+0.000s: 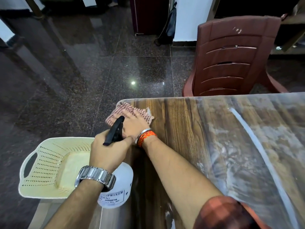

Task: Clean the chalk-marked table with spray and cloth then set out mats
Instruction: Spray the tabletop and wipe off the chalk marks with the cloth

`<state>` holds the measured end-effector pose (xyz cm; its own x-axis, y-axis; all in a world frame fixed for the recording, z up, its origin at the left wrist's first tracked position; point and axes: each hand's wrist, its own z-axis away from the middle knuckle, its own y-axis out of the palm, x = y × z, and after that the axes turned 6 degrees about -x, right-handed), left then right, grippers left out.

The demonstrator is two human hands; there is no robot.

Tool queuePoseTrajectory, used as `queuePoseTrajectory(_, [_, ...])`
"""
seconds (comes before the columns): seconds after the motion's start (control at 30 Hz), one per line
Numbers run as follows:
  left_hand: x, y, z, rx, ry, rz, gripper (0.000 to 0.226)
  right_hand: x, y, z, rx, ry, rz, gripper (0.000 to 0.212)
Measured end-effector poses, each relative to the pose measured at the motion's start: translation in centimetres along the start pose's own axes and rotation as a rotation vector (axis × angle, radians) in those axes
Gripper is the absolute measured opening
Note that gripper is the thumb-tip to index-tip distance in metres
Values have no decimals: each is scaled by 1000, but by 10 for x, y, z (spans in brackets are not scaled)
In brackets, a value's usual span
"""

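A wood-grain table (181, 129) fills the right half of the view, with white chalk smears (239, 138) across its right part. My right hand (135, 123) lies flat on a red-and-white checked cloth (128, 110) at the table's far left corner. My left hand (109, 149) grips a white spray bottle (120, 187) by its black trigger head (115, 129), held over the table's left edge, close to my right wrist.
A cream perforated plastic basket (49, 164) stands left of the table, beside my left forearm. A brown plastic chair (234, 58) faces the table's far side. Dark polished stone floor (82, 71) stretches beyond.
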<state>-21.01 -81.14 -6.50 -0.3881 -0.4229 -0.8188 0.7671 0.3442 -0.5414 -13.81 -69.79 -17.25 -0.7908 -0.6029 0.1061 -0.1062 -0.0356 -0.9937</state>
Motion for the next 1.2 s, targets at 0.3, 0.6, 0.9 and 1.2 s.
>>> queuePoseTrajectory(0.3, [2,-4,11,38,-58,78,26,-178,-14,83,-131,1133,-132,58])
queuePoseTrajectory(0.6, [0,8,28,70,-18,-5,22,-34,-4,88,-78,280,-37,55])
queuePoseTrajectory(0.9, [7,9,73,190,9,-36,31,-127,-11,244,-179,885,-3,60])
queuePoseTrajectory(1.2, [36,-9,133,264,29,-40,29,-19,-14,270,-129,812,-48,60])
